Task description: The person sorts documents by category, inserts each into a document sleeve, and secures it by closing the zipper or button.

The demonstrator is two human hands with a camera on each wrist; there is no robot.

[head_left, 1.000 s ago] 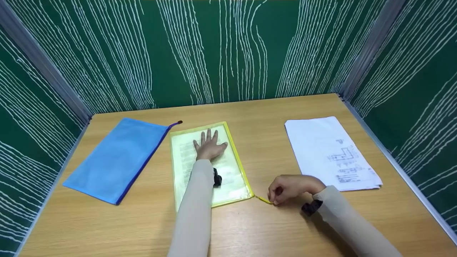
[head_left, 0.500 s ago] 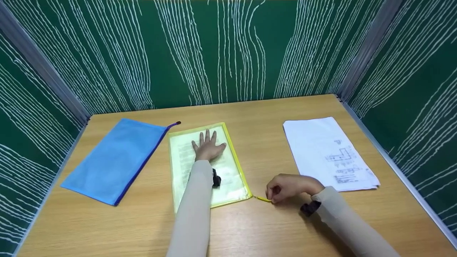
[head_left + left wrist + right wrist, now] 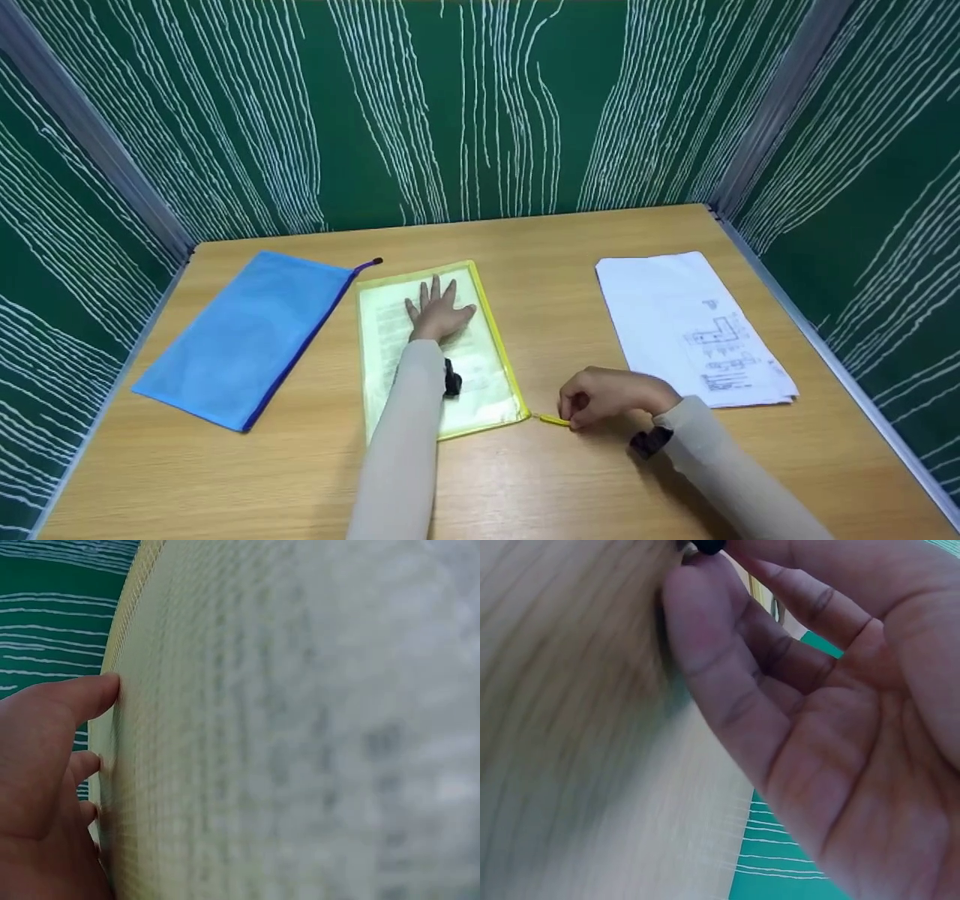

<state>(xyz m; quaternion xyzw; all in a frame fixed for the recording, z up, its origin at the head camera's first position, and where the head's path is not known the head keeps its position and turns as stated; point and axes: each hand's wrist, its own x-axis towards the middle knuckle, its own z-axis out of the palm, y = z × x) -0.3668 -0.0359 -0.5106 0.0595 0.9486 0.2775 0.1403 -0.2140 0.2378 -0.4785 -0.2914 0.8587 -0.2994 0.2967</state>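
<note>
A clear zip folder with yellow edging (image 3: pixel 480 405) lies flat on the table, printed paper showing through its mesh-patterned face. My left hand (image 3: pixel 441 311) presses on its upper part with fingers spread; in the left wrist view the thumb and fingertips of that hand (image 3: pixel 45 765) touch the mesh surface. Off the folder's near right corner runs a yellow zipper pull strap (image 3: pixel 553 420). My right hand (image 3: pixel 611 394) pinches the strap's end between thumb and curled fingers, just above the table. In the right wrist view a dark tip (image 3: pixel 709 546) shows at the fingertips.
On the left lies a blue zip folder (image 3: pixel 247 337) with a dark blue edge and a pull at its top corner. A stack of white paper (image 3: pixel 667 315) with printed drawings lies right. Green, white-lined panels (image 3: pixel 495 112) surround the wooden table (image 3: pixel 510 487) at back and sides.
The view shifts slightly between frames. Both hands keep their places, the left pressing on the folder and the right pinching the zipper pull strap; no clear movement of things shows.
</note>
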